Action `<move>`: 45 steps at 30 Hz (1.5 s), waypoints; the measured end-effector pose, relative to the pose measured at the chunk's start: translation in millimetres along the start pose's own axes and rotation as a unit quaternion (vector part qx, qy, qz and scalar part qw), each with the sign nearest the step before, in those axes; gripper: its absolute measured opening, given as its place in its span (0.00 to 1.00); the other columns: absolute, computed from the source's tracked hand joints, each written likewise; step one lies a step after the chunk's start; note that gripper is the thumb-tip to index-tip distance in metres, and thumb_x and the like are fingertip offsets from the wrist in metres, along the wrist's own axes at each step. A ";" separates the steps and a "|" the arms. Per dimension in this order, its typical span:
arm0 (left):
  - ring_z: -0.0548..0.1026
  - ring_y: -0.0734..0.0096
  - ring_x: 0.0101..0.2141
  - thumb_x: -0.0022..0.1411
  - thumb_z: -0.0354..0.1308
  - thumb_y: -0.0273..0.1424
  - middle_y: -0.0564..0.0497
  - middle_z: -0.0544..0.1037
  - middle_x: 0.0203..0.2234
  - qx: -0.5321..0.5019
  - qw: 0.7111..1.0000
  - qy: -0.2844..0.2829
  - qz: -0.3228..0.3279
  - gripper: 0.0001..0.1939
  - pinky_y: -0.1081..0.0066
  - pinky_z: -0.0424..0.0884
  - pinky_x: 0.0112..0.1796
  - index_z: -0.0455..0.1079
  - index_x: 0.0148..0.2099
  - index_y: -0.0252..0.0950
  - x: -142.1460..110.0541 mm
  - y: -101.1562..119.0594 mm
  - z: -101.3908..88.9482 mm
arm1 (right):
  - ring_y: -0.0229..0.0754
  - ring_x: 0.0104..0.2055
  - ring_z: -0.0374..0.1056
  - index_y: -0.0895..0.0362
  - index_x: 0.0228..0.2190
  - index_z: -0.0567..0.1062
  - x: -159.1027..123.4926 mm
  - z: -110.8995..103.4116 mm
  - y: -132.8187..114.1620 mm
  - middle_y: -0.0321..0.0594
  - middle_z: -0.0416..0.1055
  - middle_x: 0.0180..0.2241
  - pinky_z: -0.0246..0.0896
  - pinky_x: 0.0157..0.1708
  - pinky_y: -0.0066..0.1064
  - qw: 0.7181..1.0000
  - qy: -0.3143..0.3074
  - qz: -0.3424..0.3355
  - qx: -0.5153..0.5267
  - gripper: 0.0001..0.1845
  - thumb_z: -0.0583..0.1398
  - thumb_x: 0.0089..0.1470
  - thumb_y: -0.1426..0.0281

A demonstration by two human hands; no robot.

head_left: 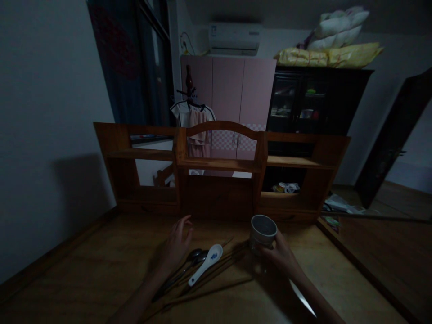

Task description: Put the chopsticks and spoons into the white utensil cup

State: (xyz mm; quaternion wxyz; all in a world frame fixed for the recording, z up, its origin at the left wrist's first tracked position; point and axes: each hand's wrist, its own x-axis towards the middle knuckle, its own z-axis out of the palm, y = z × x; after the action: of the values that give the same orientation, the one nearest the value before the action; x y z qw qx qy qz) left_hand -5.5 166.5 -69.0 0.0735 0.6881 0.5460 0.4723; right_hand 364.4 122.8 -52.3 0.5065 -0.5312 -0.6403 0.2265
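Observation:
My right hand [278,256] is closed round a grey metal cup [263,230], which stands upright with its mouth facing up. Its fingers wrap the right side and front of the cup. On the left, my left hand [178,238] holds nothing, its fingers apart and slightly curled above the tabletop. Between the hands lies a white ceramic spoon [205,265] with a blue pattern in its bowl. Dark metal spoons [195,257] lie beside it, close to my left hand. Several thin chopsticks [219,270] are spread under and around the spoons.
A wooden desk [118,261] carries a low shelf unit [219,166] along its back edge. Part of a shiny, pale object [302,297] shows under my right forearm. A wall [50,135] bounds the left side; the desk's right edge drops to a wooden floor [381,252].

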 end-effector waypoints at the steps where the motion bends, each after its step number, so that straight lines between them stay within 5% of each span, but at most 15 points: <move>1: 0.70 0.63 0.50 0.66 0.48 0.37 0.47 0.71 0.47 -0.001 1.000 0.001 0.002 0.21 0.59 0.64 0.53 0.58 0.60 0.43 -0.2 0.1 0.2 | 0.53 0.52 0.66 0.57 0.51 0.68 0.0 0.0 -0.5 0.47 0.69 0.50 0.61 0.51 0.43 1.000 -0.005 0.000 0.004 0.34 0.69 0.42 0.63; 19: 0.69 0.63 0.50 0.67 0.47 0.36 0.47 0.71 0.47 -0.003 1.000 -0.005 0.006 0.20 0.59 0.63 0.54 0.58 0.59 0.42 0.3 0.9 2.0 | 0.52 0.58 0.61 0.54 0.58 0.59 -6.0 10.5 -6.9 0.47 0.64 0.56 0.57 0.56 0.43 0.999 -0.020 -0.018 0.028 0.41 0.67 0.46 0.60; 22: 0.70 0.63 0.50 0.67 0.46 0.37 0.48 0.71 0.46 -0.003 1.000 -0.010 -0.003 0.20 0.59 0.63 0.53 0.58 0.59 0.42 1.1 3.4 0.8 | 0.51 0.61 0.58 0.53 0.63 0.51 -4.6 8.5 -7.5 0.48 0.59 0.60 0.55 0.58 0.43 0.999 0.013 -0.004 0.039 0.46 0.65 0.49 0.57; 25: 0.71 0.62 0.47 0.67 0.45 0.38 0.48 0.71 0.43 0.001 1.000 -0.018 -0.020 0.19 0.59 0.64 0.51 0.59 0.59 0.42 1.0 4.3 -0.3 | 0.50 0.59 0.59 0.53 0.62 0.54 -2.5 0.1 -15.5 0.48 0.60 0.59 0.57 0.57 0.43 0.995 0.093 -0.016 0.044 0.37 0.59 0.56 0.55; 29: 0.72 0.63 0.42 0.67 0.44 0.38 0.49 0.72 0.38 -0.006 0.999 -0.045 -0.031 0.19 0.62 0.65 0.47 0.60 0.58 0.42 0.6 4.7 -1.6 | 0.47 0.52 0.66 0.53 0.50 0.69 -1.8 -16.2 -30.3 0.44 0.70 0.49 0.59 0.52 0.37 0.974 0.222 -0.028 0.049 0.20 0.53 0.62 0.55; 31: 0.73 0.65 0.39 0.66 0.45 0.38 0.51 0.71 0.34 -0.010 0.998 -0.052 -0.034 0.19 0.64 0.66 0.45 0.62 0.57 0.41 0.7 5.1 -1.9 | 0.42 0.36 0.70 0.55 0.43 0.72 -2.1 -21.7 -31.8 0.40 0.73 0.35 0.65 0.38 0.31 0.968 0.234 -0.001 0.087 0.19 0.54 0.62 0.54; 34: 0.71 0.68 0.29 0.65 0.45 0.38 0.55 0.68 0.26 -0.011 0.997 -0.068 -0.040 0.18 0.70 0.65 0.34 0.64 0.55 0.41 0.6 5.7 -2.1 | 0.32 0.16 0.53 0.57 0.37 0.73 -1.9 -23.2 -24.9 0.29 0.57 0.17 0.48 0.15 0.23 0.961 0.208 0.082 0.165 0.23 0.55 0.59 0.50; 36: 0.67 0.70 0.23 0.65 0.45 0.39 0.58 0.63 0.20 -0.007 0.995 -0.084 -0.047 0.18 0.73 0.60 0.28 0.66 0.53 0.40 0.0 5.9 -2.1 | 0.30 0.14 0.46 0.59 0.32 0.73 -1.1 -21.0 -18.3 0.27 0.49 0.15 0.38 0.13 0.21 0.949 0.196 0.134 0.205 0.25 0.57 0.56 0.47; 45: 0.66 0.72 0.21 0.64 0.44 0.36 0.57 0.64 0.19 -0.009 0.994 -0.099 -0.046 0.19 0.74 0.57 0.26 0.69 0.50 0.36 -1.4 5.2 -1.0 | 0.28 0.14 0.43 0.58 0.28 0.71 2.9 -17.2 -8.3 0.25 0.46 0.16 0.37 0.13 0.19 0.937 0.168 0.162 0.259 0.26 0.62 0.48 0.46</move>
State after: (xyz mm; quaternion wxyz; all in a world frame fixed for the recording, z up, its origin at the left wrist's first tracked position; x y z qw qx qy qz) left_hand -2.6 162.9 -66.1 0.1548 0.7048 0.5629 0.4031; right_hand 376.2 118.4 -37.6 0.6833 -0.5082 -0.3704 0.3710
